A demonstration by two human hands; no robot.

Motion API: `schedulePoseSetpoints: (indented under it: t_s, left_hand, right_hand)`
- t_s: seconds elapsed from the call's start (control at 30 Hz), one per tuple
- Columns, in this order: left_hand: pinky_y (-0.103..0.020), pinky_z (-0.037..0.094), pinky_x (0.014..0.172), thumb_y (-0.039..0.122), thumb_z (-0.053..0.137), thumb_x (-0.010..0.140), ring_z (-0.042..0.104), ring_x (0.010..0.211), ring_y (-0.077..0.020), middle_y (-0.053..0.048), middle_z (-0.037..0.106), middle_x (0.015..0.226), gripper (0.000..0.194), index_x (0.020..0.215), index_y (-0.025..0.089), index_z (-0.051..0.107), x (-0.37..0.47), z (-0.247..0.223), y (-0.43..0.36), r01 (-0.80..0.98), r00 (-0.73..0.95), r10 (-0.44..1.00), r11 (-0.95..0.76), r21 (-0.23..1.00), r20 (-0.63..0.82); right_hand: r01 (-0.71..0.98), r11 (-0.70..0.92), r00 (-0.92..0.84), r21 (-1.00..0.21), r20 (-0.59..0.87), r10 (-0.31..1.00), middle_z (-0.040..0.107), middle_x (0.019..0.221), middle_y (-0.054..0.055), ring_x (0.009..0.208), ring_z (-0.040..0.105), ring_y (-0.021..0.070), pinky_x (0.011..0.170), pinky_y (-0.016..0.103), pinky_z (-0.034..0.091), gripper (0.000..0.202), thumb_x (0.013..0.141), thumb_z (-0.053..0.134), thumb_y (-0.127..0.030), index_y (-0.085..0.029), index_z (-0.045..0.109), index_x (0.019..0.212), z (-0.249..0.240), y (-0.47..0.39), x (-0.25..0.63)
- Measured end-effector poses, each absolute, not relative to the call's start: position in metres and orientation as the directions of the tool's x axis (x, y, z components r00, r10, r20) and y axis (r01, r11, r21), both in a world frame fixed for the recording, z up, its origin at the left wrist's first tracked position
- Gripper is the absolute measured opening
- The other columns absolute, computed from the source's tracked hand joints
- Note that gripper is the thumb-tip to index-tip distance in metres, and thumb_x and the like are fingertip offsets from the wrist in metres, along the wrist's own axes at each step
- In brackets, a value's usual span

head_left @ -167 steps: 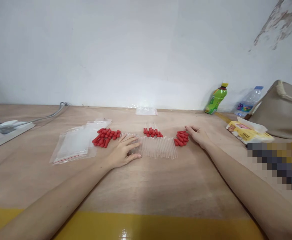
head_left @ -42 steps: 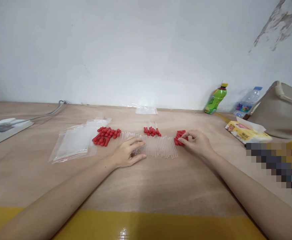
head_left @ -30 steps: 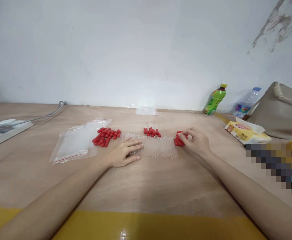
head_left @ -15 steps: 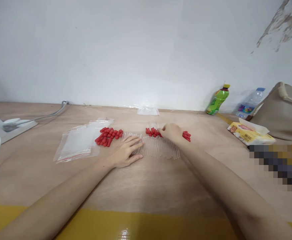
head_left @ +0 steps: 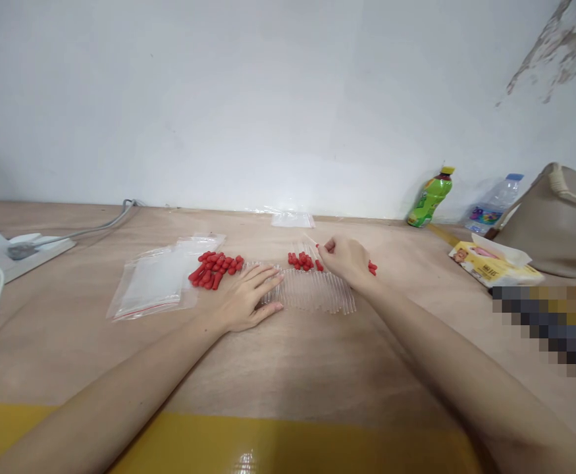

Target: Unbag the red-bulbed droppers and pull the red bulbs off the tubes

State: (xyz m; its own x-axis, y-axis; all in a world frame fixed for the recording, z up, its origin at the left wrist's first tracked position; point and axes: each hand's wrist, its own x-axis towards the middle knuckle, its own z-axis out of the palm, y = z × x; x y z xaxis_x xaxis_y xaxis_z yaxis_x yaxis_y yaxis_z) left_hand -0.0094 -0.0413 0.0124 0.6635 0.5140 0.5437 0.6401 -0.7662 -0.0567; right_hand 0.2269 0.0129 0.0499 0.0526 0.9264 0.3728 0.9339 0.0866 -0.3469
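Note:
My left hand (head_left: 251,297) lies flat, fingers spread, over the left end of a row of clear thin tubes (head_left: 312,289), which look like glass dropper pipettes. My right hand (head_left: 341,258) is pinched above the far end of that row. From its fingertips a thin clear tube points up and left, with a speck of red at the fingers, so it appears to be a dropper with a red rubber bulb. Red rubber bulbs (head_left: 302,261) lie just left of this hand, and a few more bulbs (head_left: 372,268) show behind the wrist. A larger heap of red bulbs (head_left: 213,268) sits beside my left hand.
Clear zip bags (head_left: 152,286) lie at the left, and another bag (head_left: 292,219) by the wall. A power strip (head_left: 41,247) with cables stands far left. On the right are a green bottle (head_left: 430,201), a clear bottle (head_left: 492,204), a tissue pack (head_left: 495,263) and a beige bag (head_left: 559,224).
My right hand has lifted slightly and shifted right from the red bulbs, and a thin tube now shows at its fingertips. My left hand has stayed in place.

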Motion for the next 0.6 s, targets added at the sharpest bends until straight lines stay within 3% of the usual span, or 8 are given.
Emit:
schedulePoseSetpoints:
  t_s: [0.07, 0.17, 0.3, 0.5, 0.6]
  left_hand:
    - [-0.046, 0.038, 0.098, 0.035, 0.05, 0.084, 0.042, 0.12, -0.0266, -0.013, 0.048, 0.128, 0.047, 0.127, 0.017, 0.044, -0.007, 0.013, -0.042, 0.659, 0.625, 0.499, -0.749, -0.063, 0.601]
    - [-0.045, 0.038, 0.099, 0.025, 0.046, 0.086, 0.037, 0.125, -0.0263, -0.012, 0.045, 0.131, 0.044, 0.13, 0.018, 0.04, -0.002, 0.012, -0.042, 0.673, 0.566, 0.442, -0.736, -0.08, 0.696]
    - [-0.044, 0.04, 0.099, 0.02, 0.046, 0.087, 0.04, 0.123, -0.0235, -0.011, 0.051, 0.126, 0.035, 0.122, 0.019, 0.048, 0.009, 0.009, -0.045, 0.593, 0.649, 0.349, -0.789, -0.162, 0.677]
    - [-0.041, 0.044, 0.096, 0.021, 0.052, 0.085, 0.057, 0.105, -0.0202, -0.007, 0.066, 0.104, 0.018, 0.1, 0.015, 0.06, 0.021, 0.006, -0.048, 0.55, 0.701, 0.24, -0.781, -0.296, 0.672]
    - [-0.039, 0.045, 0.096, 0.02, 0.051, 0.085, 0.061, 0.098, -0.0188, -0.006, 0.068, 0.096, 0.015, 0.092, 0.013, 0.062, 0.022, 0.005, -0.047, 0.548, 0.705, 0.236, -0.779, -0.303, 0.668]
  right_hand:
    - [0.875, 0.32, -0.066, -0.362, 0.567, 0.821, 0.065, 0.075, 0.004, 0.074, 0.056, 0.0202, 0.059, 0.029, 0.038, 0.021, 0.079, 0.049, -0.037, -0.021, 0.06, 0.073, 0.042, -0.003, 0.238]
    - [0.749, 0.622, -0.309, -0.23, 0.709, 0.634, 0.064, 0.075, 0.004, 0.075, 0.053, 0.0187, 0.069, 0.031, 0.038, 0.015, 0.082, 0.051, -0.03, -0.02, 0.06, 0.078, 0.023, -0.03, 0.251]
    - [0.679, 0.721, -0.394, -0.135, 0.762, 0.514, 0.063, 0.069, 0.002, 0.069, 0.051, 0.0163, 0.07, 0.032, 0.035, 0.01, 0.082, 0.052, -0.025, -0.02, 0.058, 0.077, 0.001, -0.056, 0.257]
    - [0.638, 0.755, -0.441, -0.151, 0.732, 0.519, 0.064, 0.069, 0.001, 0.067, 0.051, 0.0156, 0.067, 0.032, 0.034, 0.011, 0.084, 0.05, -0.025, -0.02, 0.059, 0.079, -0.003, -0.061, 0.248]
    - [0.644, 0.757, -0.472, -0.108, 0.723, 0.505, 0.066, 0.083, 0.004, 0.076, 0.054, 0.0173, 0.07, 0.033, 0.035, 0.015, 0.084, 0.051, -0.027, -0.019, 0.059, 0.093, -0.002, -0.061, 0.243]
